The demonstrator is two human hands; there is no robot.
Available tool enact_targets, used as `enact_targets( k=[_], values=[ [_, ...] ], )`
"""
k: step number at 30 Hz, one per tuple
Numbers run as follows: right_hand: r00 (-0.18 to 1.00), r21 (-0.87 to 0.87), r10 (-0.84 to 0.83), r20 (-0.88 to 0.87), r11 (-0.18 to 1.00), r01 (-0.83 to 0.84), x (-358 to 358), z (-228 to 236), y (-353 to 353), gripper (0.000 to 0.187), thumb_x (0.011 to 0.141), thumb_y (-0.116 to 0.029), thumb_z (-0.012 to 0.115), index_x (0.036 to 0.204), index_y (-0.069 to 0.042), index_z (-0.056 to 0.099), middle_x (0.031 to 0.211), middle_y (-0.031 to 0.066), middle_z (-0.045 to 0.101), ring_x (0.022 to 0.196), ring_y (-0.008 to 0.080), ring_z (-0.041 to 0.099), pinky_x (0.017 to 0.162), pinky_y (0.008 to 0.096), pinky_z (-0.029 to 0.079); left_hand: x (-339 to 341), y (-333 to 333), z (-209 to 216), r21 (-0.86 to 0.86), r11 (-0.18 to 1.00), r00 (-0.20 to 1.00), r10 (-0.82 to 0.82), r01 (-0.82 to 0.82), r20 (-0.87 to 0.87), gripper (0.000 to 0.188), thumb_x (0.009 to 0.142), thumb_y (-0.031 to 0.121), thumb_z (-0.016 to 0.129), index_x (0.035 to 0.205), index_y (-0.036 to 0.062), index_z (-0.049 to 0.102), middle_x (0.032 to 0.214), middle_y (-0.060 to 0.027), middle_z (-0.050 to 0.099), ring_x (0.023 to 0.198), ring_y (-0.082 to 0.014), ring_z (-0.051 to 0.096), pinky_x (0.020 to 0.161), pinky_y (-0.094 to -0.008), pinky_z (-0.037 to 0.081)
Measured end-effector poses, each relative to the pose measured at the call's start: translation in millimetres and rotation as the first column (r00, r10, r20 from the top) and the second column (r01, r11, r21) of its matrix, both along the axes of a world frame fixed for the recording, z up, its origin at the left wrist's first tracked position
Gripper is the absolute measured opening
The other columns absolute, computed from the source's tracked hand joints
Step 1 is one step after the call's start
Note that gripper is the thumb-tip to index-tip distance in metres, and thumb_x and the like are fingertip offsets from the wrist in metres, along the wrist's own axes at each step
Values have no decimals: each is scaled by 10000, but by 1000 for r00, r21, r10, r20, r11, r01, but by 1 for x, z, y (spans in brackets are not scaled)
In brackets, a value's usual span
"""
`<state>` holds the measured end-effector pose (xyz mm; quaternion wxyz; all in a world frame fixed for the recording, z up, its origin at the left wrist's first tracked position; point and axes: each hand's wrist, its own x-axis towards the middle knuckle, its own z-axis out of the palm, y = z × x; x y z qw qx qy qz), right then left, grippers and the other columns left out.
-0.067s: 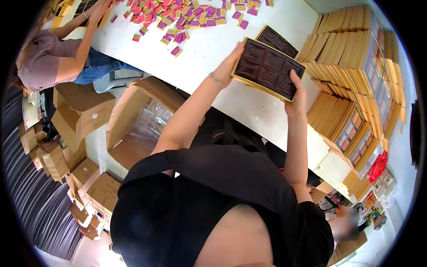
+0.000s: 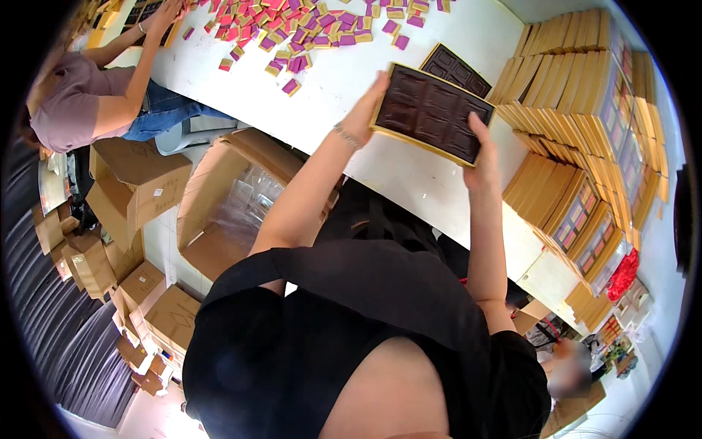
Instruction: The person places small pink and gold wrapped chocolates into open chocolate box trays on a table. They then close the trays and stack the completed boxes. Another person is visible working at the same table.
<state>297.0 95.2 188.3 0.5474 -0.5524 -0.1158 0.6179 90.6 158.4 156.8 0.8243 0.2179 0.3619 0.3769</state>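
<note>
Between my two hands is a flat rectangular gold-edged box with a dark brown compartment tray [image 2: 425,115]; its moulded hollows face up and hold nothing. My left hand [image 2: 364,110] grips its left end, with the fingers partly hidden behind the edge. My right hand [image 2: 482,157] is closed on the right end, thumb lying over the tray's top. Just beyond lies a second dark brown compartment tray [image 2: 457,69] on the white table [image 2: 292,121], partly covered by the held box.
Many small pink, purple and gold wrapped pieces [image 2: 314,33] are scattered over the far table. Stacked gold-edged boxes [image 2: 559,80] rise at the right. A co-worker [image 2: 95,95] works at the far left. Open cardboard cartons [image 2: 212,197] stand left of the table, one containing clear plastic.
Both hands have shifted slightly left with the box. It is still held at both ends.
</note>
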Motion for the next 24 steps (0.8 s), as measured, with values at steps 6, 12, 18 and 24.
enact_targets(
  k=[6, 12, 18, 24],
  values=[
    [942, 64, 236, -239, 972, -227, -80, -43, 63, 453, 847, -310, 670, 1189, -30, 569, 1169, 97, 616, 1052, 210, 597, 936, 355, 468, -91, 15, -4, 121, 978, 971, 185, -168, -151, 686, 948, 608, 355, 1351, 60, 451, 1314, -95, 541, 1190, -198, 539, 990, -349, 439],
    [913, 49, 318, -255, 947, -317, -90, -52, 87, 482, 833, -337, 674, 1190, -32, 564, 1169, 115, 615, 1069, 228, 592, 935, 387, 473, -102, 31, -4, 112, 966, 941, 251, -231, -226, 677, 964, 596, 310, 1367, 66, 431, 1291, -82, 556, 1179, -199, 540, 1008, -373, 424],
    [912, -97, 378, -159, 913, -396, -98, -68, 15, 694, 828, -314, 668, 1386, -34, 364, 1292, 108, 516, 1204, 212, 470, 1043, 353, 335, -112, -56, -25, -129, 946, 946, 274, -298, -173, 684, 965, 600, 288, 1367, 66, 436, 1321, -91, 543, 1180, -198, 542, 991, -367, 438],
    [914, -55, 369, -169, 922, -383, -94, -93, 33, 504, 851, -320, 652, 1232, -7, 544, 1206, 110, 605, 1099, 204, 570, 973, 325, 420, -111, -55, -60, -95, 953, 947, 268, -288, -177, 668, 966, 592, 307, 1315, 53, 489, 1256, -89, 585, 1123, -204, 575, 969, -365, 453]
  ],
)
